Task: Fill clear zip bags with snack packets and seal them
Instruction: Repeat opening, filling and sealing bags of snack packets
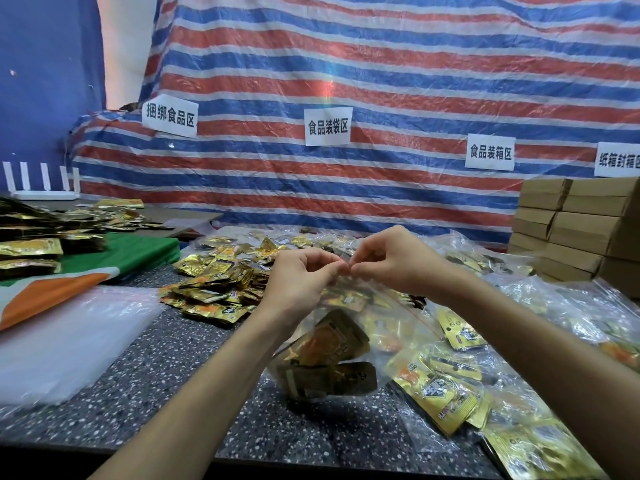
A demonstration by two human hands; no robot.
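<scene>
I hold the zip bag (pixel 332 344) above the speckled table (pixel 180 375), its mouth raised and its filled bottom hanging low near the table's front edge. My left hand (pixel 299 275) is closed in a pinch on the bag's top edge, thumb and forefinger pressed together. My right hand (pixel 391 261) is closed in the same pinch on that edge, and the fingertips of both hands meet at the middle. The bag holds several gold snack packets (pixel 329 348), bunched at the bottom; a thin red line runs along the plastic below my right wrist. A loose heap of packets (pixel 214 282) lies on the table just left of my left hand. Filled bags (pixel 460 386) lie flat on the table to the right, under and past my right forearm. A stack of empty bags (pixel 69 337) lies at the left, partly over a green, white and orange cloth (pixel 104 261). More gold packets (pixel 31 237) are piled at the far left. Cardboard boxes (pixel 575 226) are stacked at the right rear. A red, white and blue striped tarp (pixel 381 81) covers the back, with white paper signs (pixel 328 126) fixed to it.
</scene>
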